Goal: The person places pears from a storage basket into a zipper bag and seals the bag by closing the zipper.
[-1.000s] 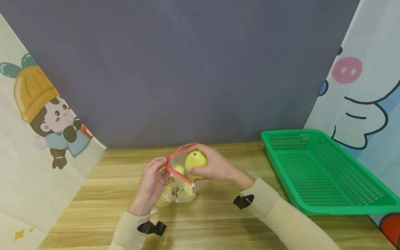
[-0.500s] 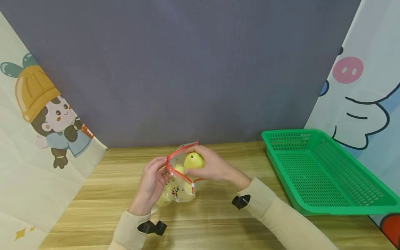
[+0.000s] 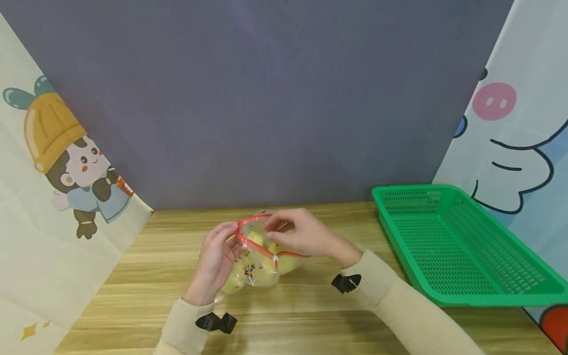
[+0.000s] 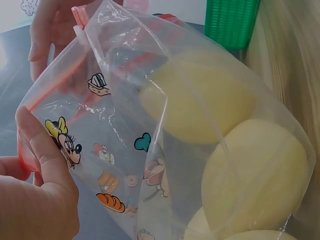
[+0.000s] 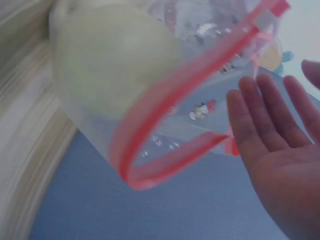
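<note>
A clear zip bag [image 3: 262, 279] with a red zip edge and cartoon prints leans on the table, its mouth spread wide. My left hand [image 3: 215, 259] pinches the left end of that red edge between thumb and fingers, also visible in the left wrist view. Several yellow pears [image 4: 255, 175] lie in the bag, piled toward its bottom. One pear [image 3: 288, 264] sits at the bag's right side, just below the mouth. Over the opening is my right hand [image 3: 306, 234], fingers loosely bent with nothing in them. In the right wrist view its palm faces the red rim [image 5: 150, 110].
A green perforated plastic basket [image 3: 426, 286] stands to the right on the wood-grain table [image 3: 310, 315]. Behind rises a grey panel [image 3: 284, 98]. Cartoon-printed sheets flank the table on both sides.
My right hand has let go of the pear, which has dropped into the bag's right side. The bag's mouth has sagged lower on the right. My left hand keeps its place.
</note>
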Demonstrator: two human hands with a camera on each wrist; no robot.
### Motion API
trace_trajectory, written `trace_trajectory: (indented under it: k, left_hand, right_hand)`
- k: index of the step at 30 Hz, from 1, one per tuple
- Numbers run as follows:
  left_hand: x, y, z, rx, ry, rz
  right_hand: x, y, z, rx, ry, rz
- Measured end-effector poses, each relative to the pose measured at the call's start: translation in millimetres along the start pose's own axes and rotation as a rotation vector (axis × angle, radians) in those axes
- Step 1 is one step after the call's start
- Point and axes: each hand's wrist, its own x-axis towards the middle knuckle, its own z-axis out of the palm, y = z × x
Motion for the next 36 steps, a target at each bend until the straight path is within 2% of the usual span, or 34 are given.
trace_trajectory:
  k: [8,20,28,36]
  left_hand:
    - [0.2,1.3,-0.4,0.002,-0.005,0.012]
    - [2.4,0.0,-3.5,-0.009,-0.02,0.011]
    - [3.0,-0.2,-4.6,-0.002,-0.029,0.019]
    - [3.9,-0.9,-4.3,-0.005,-0.029,0.024]
  right_hand:
    - [0,-4,-16.5,-0.081,0.144,-0.044]
    - [0,-2,-32.8,-0.137,0.186,-0.024]
    - [1,12,-36.2,-0.186,0.188,-0.037]
    - [2,30,-32.3,-0.26,0.101,-0.037]
